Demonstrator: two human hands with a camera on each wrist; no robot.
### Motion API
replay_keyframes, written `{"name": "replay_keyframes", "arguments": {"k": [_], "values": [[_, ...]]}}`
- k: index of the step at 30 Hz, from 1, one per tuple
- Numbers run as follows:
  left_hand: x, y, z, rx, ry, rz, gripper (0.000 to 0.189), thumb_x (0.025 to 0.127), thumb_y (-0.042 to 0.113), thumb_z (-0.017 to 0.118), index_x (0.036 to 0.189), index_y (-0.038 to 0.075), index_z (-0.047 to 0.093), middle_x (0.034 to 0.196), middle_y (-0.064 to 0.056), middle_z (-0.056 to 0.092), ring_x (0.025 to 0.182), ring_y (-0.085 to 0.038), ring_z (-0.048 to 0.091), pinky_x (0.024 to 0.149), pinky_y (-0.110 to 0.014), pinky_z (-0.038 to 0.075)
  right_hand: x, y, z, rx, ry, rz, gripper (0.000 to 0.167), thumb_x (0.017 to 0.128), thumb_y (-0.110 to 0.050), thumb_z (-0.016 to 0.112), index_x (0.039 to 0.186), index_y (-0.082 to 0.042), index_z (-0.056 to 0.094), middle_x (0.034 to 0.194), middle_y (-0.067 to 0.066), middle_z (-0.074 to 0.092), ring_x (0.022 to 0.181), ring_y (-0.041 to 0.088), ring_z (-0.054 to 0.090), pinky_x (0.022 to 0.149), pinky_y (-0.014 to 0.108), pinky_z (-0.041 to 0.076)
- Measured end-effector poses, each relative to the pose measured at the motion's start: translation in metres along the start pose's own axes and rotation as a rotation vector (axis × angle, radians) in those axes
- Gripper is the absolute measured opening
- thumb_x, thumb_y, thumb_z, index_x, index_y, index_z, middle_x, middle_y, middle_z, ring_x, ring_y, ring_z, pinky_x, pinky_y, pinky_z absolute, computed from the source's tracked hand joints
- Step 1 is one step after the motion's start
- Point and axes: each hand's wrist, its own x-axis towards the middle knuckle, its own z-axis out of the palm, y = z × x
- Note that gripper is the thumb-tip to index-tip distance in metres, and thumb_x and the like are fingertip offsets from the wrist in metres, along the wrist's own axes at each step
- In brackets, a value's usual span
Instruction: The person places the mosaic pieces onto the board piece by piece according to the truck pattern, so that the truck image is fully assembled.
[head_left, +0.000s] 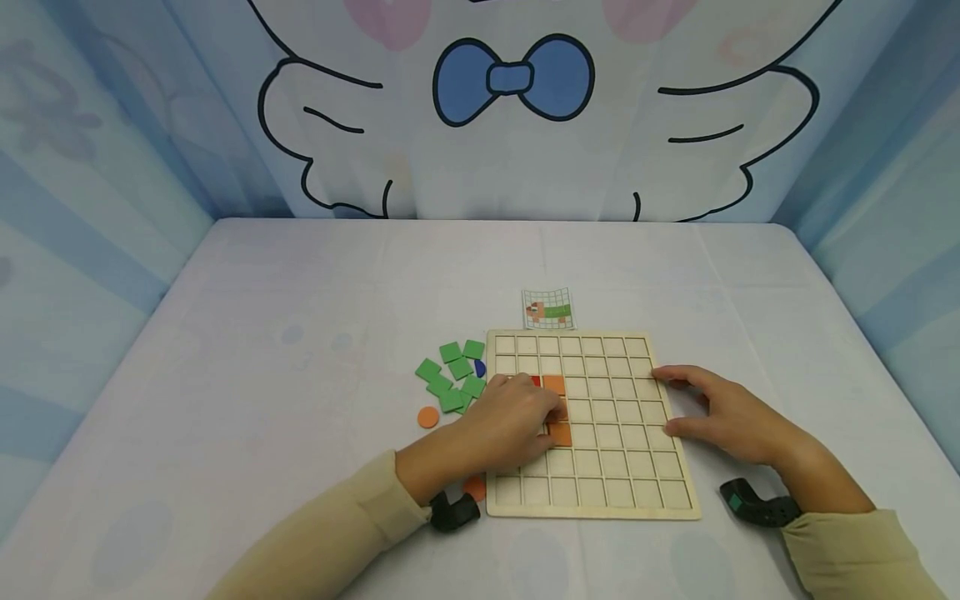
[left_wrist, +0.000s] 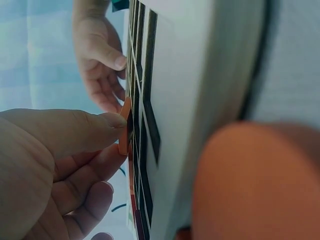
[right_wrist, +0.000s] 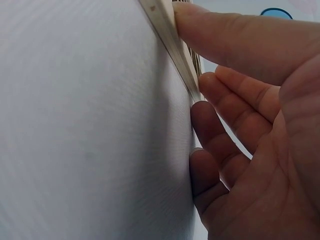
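A wooden grid board (head_left: 611,437) lies on the table, with an orange square tile (head_left: 553,384) and part of a red tile (head_left: 536,381) set in its cells. My left hand (head_left: 506,421) reaches over the board's left part. Its thumb and fingers pinch an orange square tile (left_wrist: 124,127), which stands tilted at the grid in the left wrist view. At the board's right edge, my right hand (head_left: 731,417) rests with thumb and fingertips touching the rim, its fingers loosely bent; the right wrist view shows the thumb on the board's edge (right_wrist: 172,47).
Left of the board lie several green square tiles (head_left: 450,400), a dark blue piece (head_left: 480,367) and an orange disc (head_left: 428,417). Another orange piece (head_left: 475,487) sits partly behind the left wrist strap (head_left: 453,512). A small pattern card (head_left: 547,310) lies beyond the board's far edge.
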Motion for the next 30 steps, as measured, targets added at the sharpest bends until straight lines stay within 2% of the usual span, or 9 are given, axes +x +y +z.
{"name": "replay_keyframes", "arguments": {"k": [6,13,16,20,25,30], "values": [[0.001,-0.001,0.0,-0.006,0.005,0.006,0.019,0.088,0.023,0.077,0.106,0.021,0.073,0.094,0.015,0.065,0.091,-0.011,0.055,0.083,-0.031,0.04,0.0,-0.001,0.0,-0.007,0.001,0.005,0.066,0.089,-0.023,0.077,0.145,-0.004,0.047,0.144,0.023,0.046,0.132,0.044,0.04,0.101,0.065,0.034],[0.0,0.0,-0.001,-0.007,0.003,0.009,0.022,0.088,0.024,0.078,0.109,0.021,0.074,0.096,0.014,0.066,0.092,-0.011,0.055,0.088,-0.034,0.041,0.001,-0.001,0.0,-0.007,0.0,0.007,0.066,0.089,-0.023,0.077,0.145,-0.004,0.047,0.145,0.023,0.045,0.132,0.044,0.04,0.101,0.065,0.033],[-0.002,0.0,-0.005,-0.01,0.005,0.009,0.022,0.089,0.024,0.077,0.11,0.02,0.074,0.094,0.015,0.065,0.089,-0.01,0.053,0.084,-0.033,0.041,0.001,-0.001,0.0,-0.009,0.001,0.005,0.066,0.089,-0.023,0.077,0.145,-0.004,0.047,0.144,0.023,0.046,0.132,0.044,0.04,0.1,0.065,0.034],[-0.006,-0.002,-0.011,-0.019,0.008,0.013,0.022,0.089,0.024,0.077,0.11,0.019,0.074,0.096,0.014,0.067,0.087,-0.011,0.052,0.08,-0.032,0.041,0.0,0.0,0.0,-0.012,0.002,0.006,0.066,0.089,-0.022,0.077,0.144,-0.004,0.047,0.144,0.022,0.047,0.131,0.043,0.041,0.1,0.063,0.035],[-0.012,-0.007,-0.016,-0.049,0.014,0.01,0.023,0.089,0.019,0.075,0.112,0.016,0.074,0.103,0.011,0.07,0.092,-0.014,0.055,0.081,-0.033,0.041,0.001,0.001,0.0,-0.011,0.003,0.001,0.065,0.089,-0.022,0.077,0.144,-0.004,0.047,0.144,0.022,0.047,0.131,0.042,0.041,0.1,0.063,0.035],[-0.019,-0.012,-0.02,-0.07,0.026,-0.01,0.024,0.089,0.021,0.076,0.112,0.015,0.073,0.101,0.009,0.071,0.094,-0.015,0.056,0.083,-0.036,0.042,0.001,0.002,0.0,-0.014,0.003,0.0,0.066,0.089,-0.022,0.077,0.145,-0.005,0.047,0.143,0.02,0.048,0.13,0.04,0.042,0.099,0.061,0.035]]}}
